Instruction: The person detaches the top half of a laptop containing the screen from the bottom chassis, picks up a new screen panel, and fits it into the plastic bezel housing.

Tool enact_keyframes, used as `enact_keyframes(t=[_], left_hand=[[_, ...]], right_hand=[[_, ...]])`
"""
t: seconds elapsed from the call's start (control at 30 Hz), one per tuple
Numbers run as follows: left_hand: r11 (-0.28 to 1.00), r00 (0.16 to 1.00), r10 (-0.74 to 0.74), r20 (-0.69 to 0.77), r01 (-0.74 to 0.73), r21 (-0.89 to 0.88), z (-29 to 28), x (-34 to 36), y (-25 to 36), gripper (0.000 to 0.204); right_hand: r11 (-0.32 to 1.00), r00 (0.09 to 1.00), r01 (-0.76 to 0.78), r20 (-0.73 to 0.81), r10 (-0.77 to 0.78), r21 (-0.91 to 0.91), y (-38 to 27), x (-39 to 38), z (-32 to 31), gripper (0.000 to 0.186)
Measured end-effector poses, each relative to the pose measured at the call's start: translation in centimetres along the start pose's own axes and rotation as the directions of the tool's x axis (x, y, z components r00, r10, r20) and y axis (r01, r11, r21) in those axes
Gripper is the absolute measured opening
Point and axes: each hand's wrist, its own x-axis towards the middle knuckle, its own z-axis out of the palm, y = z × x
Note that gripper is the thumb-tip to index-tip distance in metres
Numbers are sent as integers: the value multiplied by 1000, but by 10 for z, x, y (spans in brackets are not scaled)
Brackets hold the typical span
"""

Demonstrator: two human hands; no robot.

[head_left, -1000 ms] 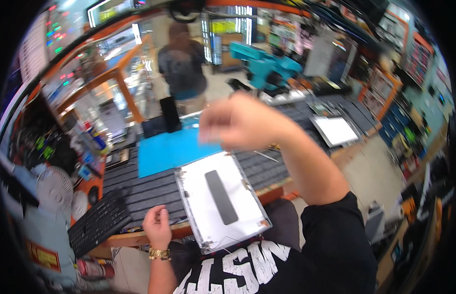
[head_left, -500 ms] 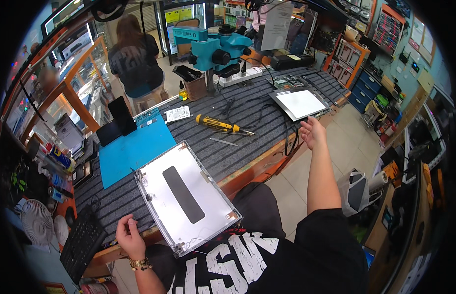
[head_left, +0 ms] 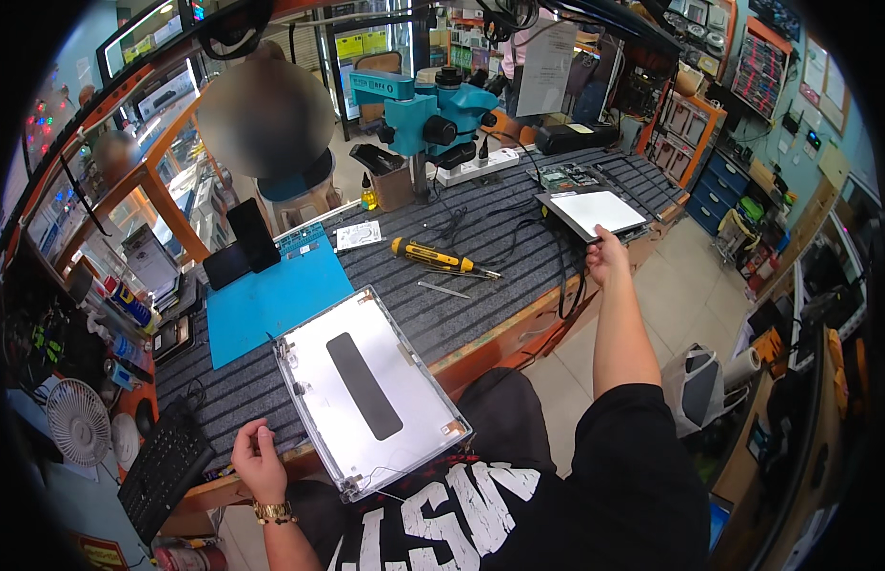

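Observation:
At the bench's right end, my right hand (head_left: 606,257) pinches the near corner of a flat white-faced panel (head_left: 595,211) with a dark edge. The panel is tilted slightly, over a dark flat part. My left hand (head_left: 258,459) is open and holds nothing, its fingers loosely bent, at the bench's front edge. Right of it, a silver laptop lid shell (head_left: 419,395) with a dark strip down its middle lies partly on the bench and partly over my lap. A thin wire hangs loose at the shell's near edge.
Beyond the shell lie a yellow-black screwdriver (head_left: 431,255), a thin metal strip (head_left: 442,289) and a blue mat (head_left: 262,314). A teal microscope (head_left: 433,119) stands at the back. A black keyboard (head_left: 167,466) and white fan (head_left: 78,423) are on the left. A person sits across the bench.
My right hand has moved from just short of the white-faced panel to its near corner and closed on it. My left hand stays empty. The whole view has shifted slightly.

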Motion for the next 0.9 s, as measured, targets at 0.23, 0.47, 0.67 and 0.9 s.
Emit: enact_keyframes(t=[0.23, 0.47, 0.67, 0.9], left_hand=[[992, 998, -55, 38, 59, -112, -7, 0, 4, 16], [973, 967, 101, 234, -48, -225, -1, 14, 83, 18], [934, 888, 251, 385, -118, -338, 0, 45, 143, 34], [730, 655, 141, 743, 438, -525, -36, 107, 128, 92]], right_hand=[[951, 922, 309, 251, -295, -14, -2, -100, 12, 17], [967, 788, 124, 570, -234, 225, 27, -245, 61, 42], [975, 643, 212, 760, -88, -66, 7, -253, 66, 46], [784, 291, 467, 908, 301, -410, -55, -303, 176, 23]])
